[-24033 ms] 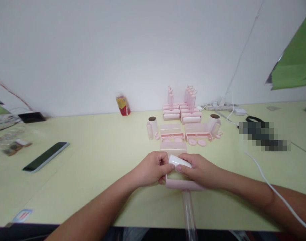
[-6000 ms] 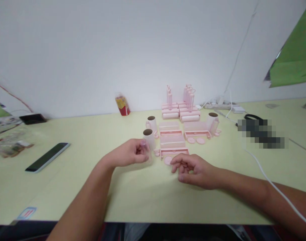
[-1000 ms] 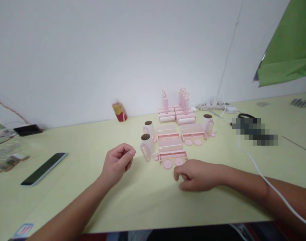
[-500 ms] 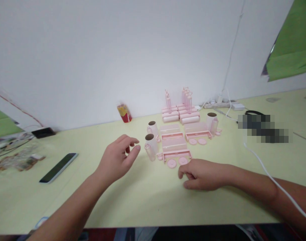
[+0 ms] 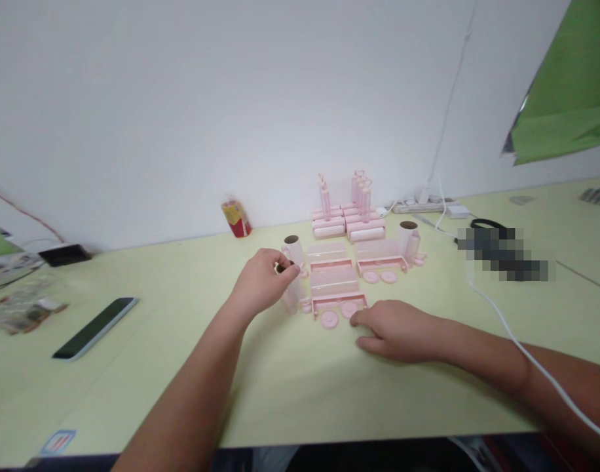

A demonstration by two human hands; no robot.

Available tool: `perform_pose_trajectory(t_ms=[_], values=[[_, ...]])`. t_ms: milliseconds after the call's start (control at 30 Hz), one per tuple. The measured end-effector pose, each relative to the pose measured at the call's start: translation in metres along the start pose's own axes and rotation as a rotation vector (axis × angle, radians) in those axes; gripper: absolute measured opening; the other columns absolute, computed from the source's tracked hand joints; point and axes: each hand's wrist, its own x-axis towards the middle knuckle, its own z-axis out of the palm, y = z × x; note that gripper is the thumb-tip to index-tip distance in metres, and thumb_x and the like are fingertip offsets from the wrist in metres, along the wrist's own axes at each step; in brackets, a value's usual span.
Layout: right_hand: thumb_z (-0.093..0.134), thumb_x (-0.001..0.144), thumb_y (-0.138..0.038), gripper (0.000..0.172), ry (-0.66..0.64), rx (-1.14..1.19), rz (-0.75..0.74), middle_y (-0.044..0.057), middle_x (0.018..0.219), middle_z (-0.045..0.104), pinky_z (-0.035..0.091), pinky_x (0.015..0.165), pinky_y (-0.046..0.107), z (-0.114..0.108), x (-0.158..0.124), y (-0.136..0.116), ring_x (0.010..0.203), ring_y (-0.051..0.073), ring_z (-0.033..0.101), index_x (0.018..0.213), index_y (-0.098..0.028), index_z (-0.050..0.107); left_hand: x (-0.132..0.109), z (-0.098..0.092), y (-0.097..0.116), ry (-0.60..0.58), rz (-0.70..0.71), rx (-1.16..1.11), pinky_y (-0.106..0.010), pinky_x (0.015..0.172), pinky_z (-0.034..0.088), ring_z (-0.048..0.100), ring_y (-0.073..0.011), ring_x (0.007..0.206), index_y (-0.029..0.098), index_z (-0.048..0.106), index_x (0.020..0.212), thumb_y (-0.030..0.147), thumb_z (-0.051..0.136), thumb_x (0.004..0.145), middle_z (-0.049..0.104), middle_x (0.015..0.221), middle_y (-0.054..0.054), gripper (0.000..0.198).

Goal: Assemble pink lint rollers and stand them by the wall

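Left hand now atop roll

left hand: bare and ungloved, its back showing a rounded row of knuckles
right hand: bare as well, broad across the back, soft folds at the finger joints
left forearm: uncovered along all of its visible length, widening towards the lower edge
right forearm: uncovered too, slightly narrower at the wrist
white cable: thin and round, lying over the right forearm just behind the wrist; whether it is fastened to the person cannot be told
grey fabric: a narrow strip at the lower edge between the arms, too little to tell the garment
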Motion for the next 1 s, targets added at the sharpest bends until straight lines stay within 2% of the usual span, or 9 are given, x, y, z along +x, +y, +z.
perform_pose_trajectory(t_ms=[133, 267, 400, 533, 667, 800, 933, 1000], values=[[0.05, 0.091, -0.039, 0.036, 0.003, 0.012, -0.011, 0.014, 0.1, 0.074, 0.038, 0.067, 0.032, 0.001, -0.001, -0.001, 0.087, 0.029, 0.067, 0.115, -0.018, 0.067, -0.003, 0.011, -0.003, -0.031, 0.033, 0.041, -0.031, 0.077, 0.046, 0.063, -0.0211, 0.084, 0.018, 0.066, 0.08, 0.045, 0.059, 0.08, 0.068, 0.097, -0.007, 0.028], [0.049, 0.092, -0.04, 0.04, 0.035, 0.013, 0.048, 0.015, 0.103, 0.073, 0.038, 0.068, 0.032, -0.001, 0.001, 0.0, 0.09, 0.029, 0.068, 0.123, -0.019, 0.063, -0.002, 0.019, -0.006, -0.021, 0.03, 0.111, -0.032, 0.08, 0.045, 0.063, -0.0219, 0.089, 0.018, 0.066, 0.087, 0.038, 0.056, 0.081, 0.066, 0.103, -0.008, 0.023], [0.05, 0.091, -0.041, 0.042, -0.007, -0.029, 0.088, 0.015, 0.101, 0.073, 0.037, 0.067, 0.032, 0.001, 0.002, 0.002, 0.088, 0.03, 0.067, 0.124, -0.018, 0.062, -0.003, 0.022, -0.006, -0.012, 0.035, 0.137, -0.032, 0.079, 0.045, 0.063, -0.0223, 0.09, 0.018, 0.066, 0.087, 0.032, 0.053, 0.082, 0.066, 0.104, -0.009, 0.019], [0.05, 0.09, -0.04, 0.039, -0.029, -0.004, 0.048, 0.013, 0.096, 0.074, 0.036, 0.064, 0.031, 0.002, 0.001, 0.001, 0.085, 0.029, 0.067, 0.12, -0.02, 0.064, -0.003, 0.02, -0.006, 0.037, 0.044, 0.152, -0.032, 0.074, 0.045, 0.062, -0.0216, 0.087, 0.019, 0.064, 0.084, 0.028, 0.051, 0.084, 0.066, 0.101, -0.008, 0.016], [0.053, 0.089, -0.037, 0.031, -0.053, 0.024, -0.047, 0.011, 0.093, 0.074, 0.033, 0.063, 0.029, 0.0, -0.003, -0.002, 0.081, 0.026, 0.066, 0.111, -0.02, 0.066, -0.002, 0.011, -0.009, 0.146, 0.089, 0.124, -0.034, 0.08, 0.048, 0.062, -0.0221, 0.091, 0.018, 0.062, 0.085, 0.026, 0.051, 0.085, 0.065, 0.104, -0.009, 0.013], [0.055, 0.087, -0.031, 0.02, -0.109, 0.064, -0.144, 0.006, 0.082, 0.071, 0.031, 0.06, 0.027, -0.002, -0.005, -0.002, 0.071, 0.02, 0.061, 0.097, -0.02, 0.068, -0.005, -0.008, -0.008, 0.265, 0.14, -0.008, -0.032, 0.08, 0.051, 0.061, -0.0224, 0.102, 0.018, 0.062, 0.084, 0.028, 0.053, 0.086, 0.065, 0.111, -0.009, 0.013], [0.054, 0.088, -0.028, 0.016, -0.09, 0.063, -0.201, 0.004, 0.074, 0.067, 0.031, 0.061, 0.027, -0.003, -0.005, -0.003, 0.066, 0.016, 0.056, 0.083, -0.018, 0.067, -0.017, -0.029, 0.007, 0.433, 0.2, -0.228, -0.029, 0.077, 0.053, 0.061, -0.0207, 0.103, 0.017, 0.062, 0.086, 0.031, 0.058, 0.086, 0.063, 0.122, -0.008, 0.015], [0.054, 0.089, -0.029, 0.017, -0.043, 0.066, -0.207, 0.004, 0.078, 0.066, 0.033, 0.063, 0.027, -0.003, -0.005, -0.004, 0.069, 0.017, 0.056, 0.083, -0.018, 0.066, -0.025, -0.035, 0.017, 0.411, 0.253, -0.37, -0.031, 0.084, 0.052, 0.061, -0.0216, 0.107, 0.017, 0.062, 0.084, 0.031, 0.06, 0.087, 0.064, 0.12, -0.009, 0.015]])
